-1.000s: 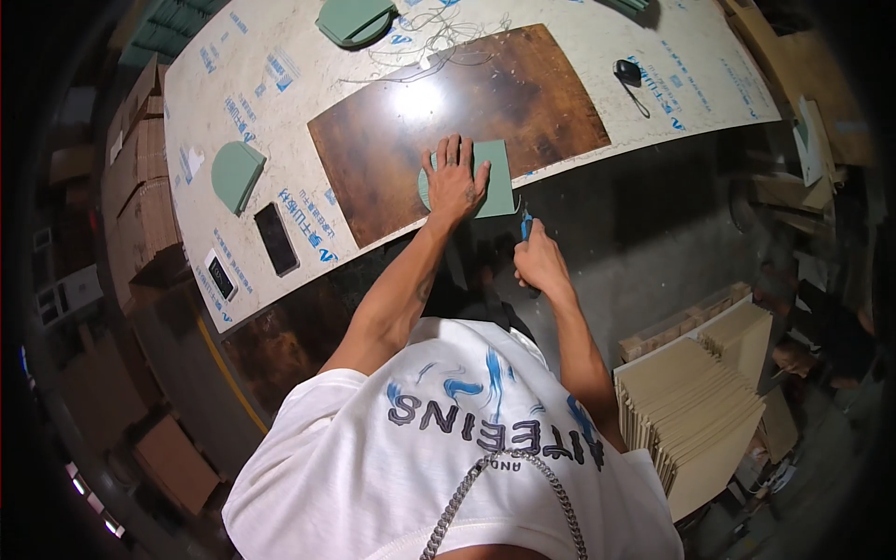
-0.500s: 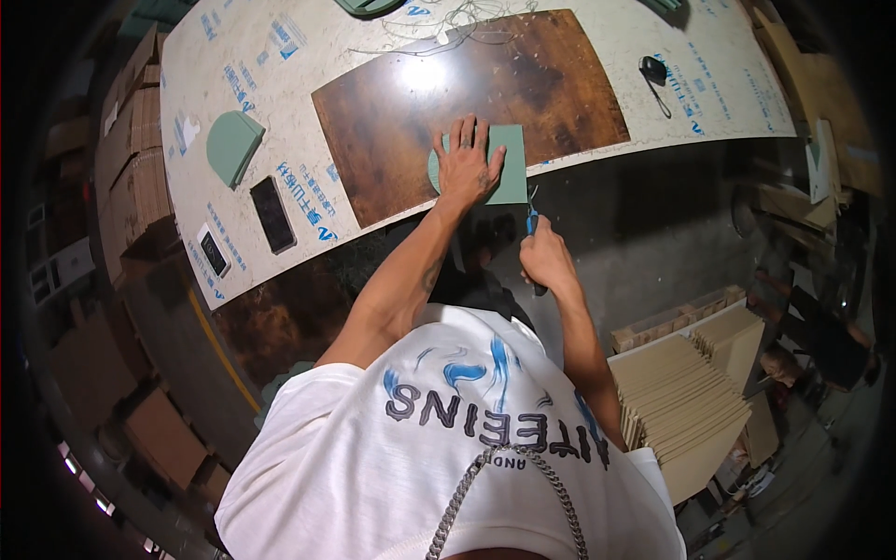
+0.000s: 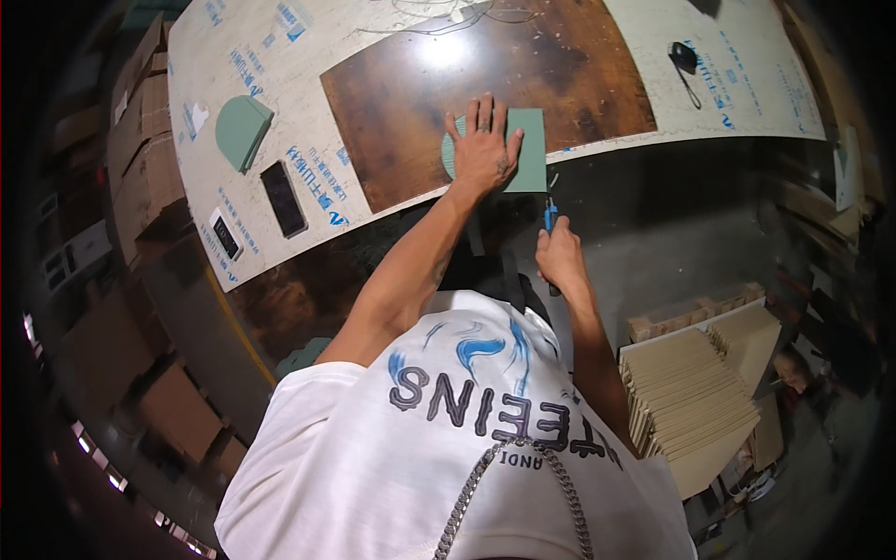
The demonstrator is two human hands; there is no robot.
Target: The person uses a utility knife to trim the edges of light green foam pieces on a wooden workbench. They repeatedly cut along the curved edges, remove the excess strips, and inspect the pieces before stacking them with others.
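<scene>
My left hand point(image 3: 484, 149) lies flat with fingers spread on a green sheet point(image 3: 531, 149), rounded and ridged on its left side, straight-edged on its right. The sheet rests on a brown marbled board point(image 3: 401, 112), its near right corner reaching past the board's front edge. Just below that corner, my right hand point(image 3: 562, 255) is closed around a blue-and-black hand tool point(image 3: 551, 217) with a slim metal tip. Its exact kind is too small to make out. A small pale sliver point(image 3: 556, 178) shows beside the tip.
On the white printed table point(image 3: 308, 65) at left are a stack of green rounded pieces point(image 3: 245, 131), a dark phone point(image 3: 283, 199) and a small display device point(image 3: 226, 234). A black corded object point(image 3: 684, 58) lies at right. Beige panels point(image 3: 691, 401) stand below right.
The view has shifted, so the table appears higher and farther right. My left hand stays on the green sheet. The tool in my right hand now sits slightly lower from the sheet's corner.
</scene>
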